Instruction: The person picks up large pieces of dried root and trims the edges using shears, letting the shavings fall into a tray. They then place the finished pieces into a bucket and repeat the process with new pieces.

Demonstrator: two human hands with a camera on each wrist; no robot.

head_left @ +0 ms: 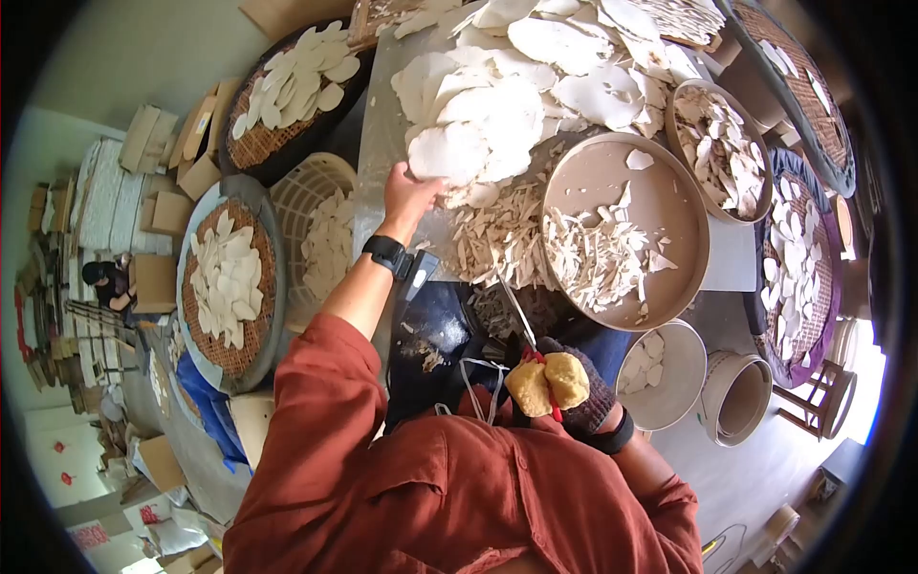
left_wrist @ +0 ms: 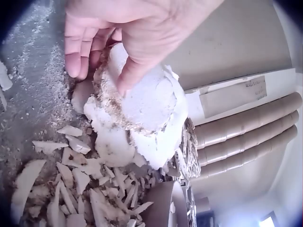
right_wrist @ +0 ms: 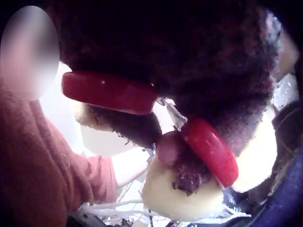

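At the near edge of a heap of flat pale pieces, my bare left hand point(head_left: 409, 201) pinches a thin white disc point(head_left: 448, 155). In the left wrist view its thumb point(left_wrist: 131, 75) lies over the disc point(left_wrist: 151, 101), which has a rough brownish edge; the fingers reach behind it. Close to my waist, my right hand point(head_left: 588, 397), in a dark knitted glove, grips a pair of scissors with red handles point(right_wrist: 213, 151) and a long metal blade point(head_left: 518, 314) pointing toward the table. Yellow foam pads point(head_left: 534, 387) surround the handles. The glove hides part of the scissors.
Broken pale scraps point(head_left: 488, 234) lie on the metal table point(head_left: 387, 124) below the heap. Right of them stands a large round tray point(head_left: 660, 206) of scraps, with a smaller tray point(head_left: 681, 100) beyond. A basket point(head_left: 296, 191) and woven trays point(head_left: 215, 354) flank the left side.
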